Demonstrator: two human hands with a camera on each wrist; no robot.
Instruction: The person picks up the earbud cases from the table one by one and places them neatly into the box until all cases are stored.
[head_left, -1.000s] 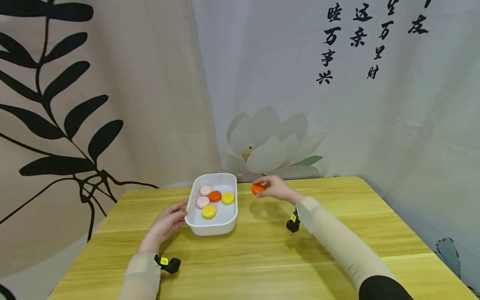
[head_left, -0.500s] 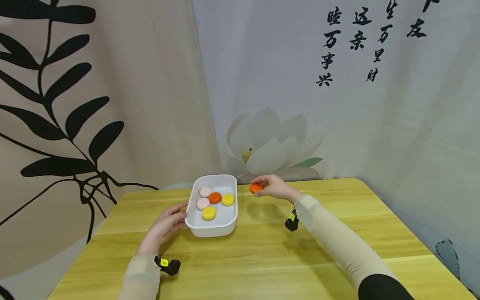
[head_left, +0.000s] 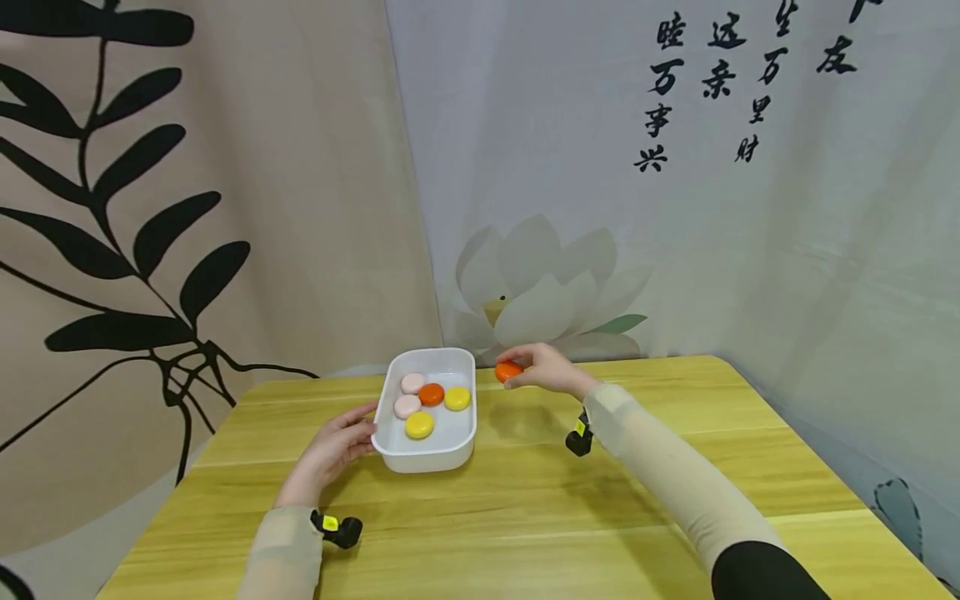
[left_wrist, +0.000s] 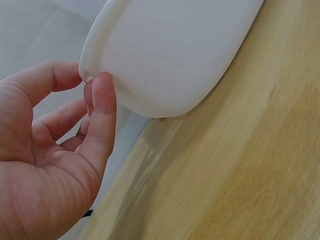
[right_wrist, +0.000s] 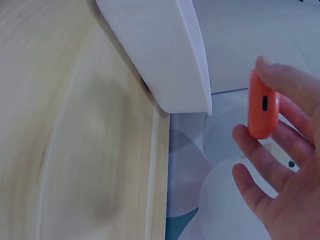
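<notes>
A white rectangular box (head_left: 423, 462) stands on the table, holding several round discs: two pale pink discs (head_left: 407, 407), an orange disc (head_left: 431, 394) and two yellow discs (head_left: 419, 425). My left hand (head_left: 337, 450) is at the box's left side, its thumb and index finger pinching the rim, as the left wrist view shows. Right of the box, my right hand (head_left: 546, 369) holds a second orange disc (right_wrist: 263, 106) on edge above the table, between thumb and fingers. The right wrist view shows a small dark slot in that disc's rim.
The wooden table (head_left: 525, 525) ends just behind the box. A hanging cloth (head_left: 322, 208) with printed leaves, a lotus and writing rises behind it. Black wrist cameras (head_left: 580, 437) are strapped to both wrists.
My right hand has moved slightly left and up, bringing the held orange disc nearer the box. My left hand and the box stay in place.
</notes>
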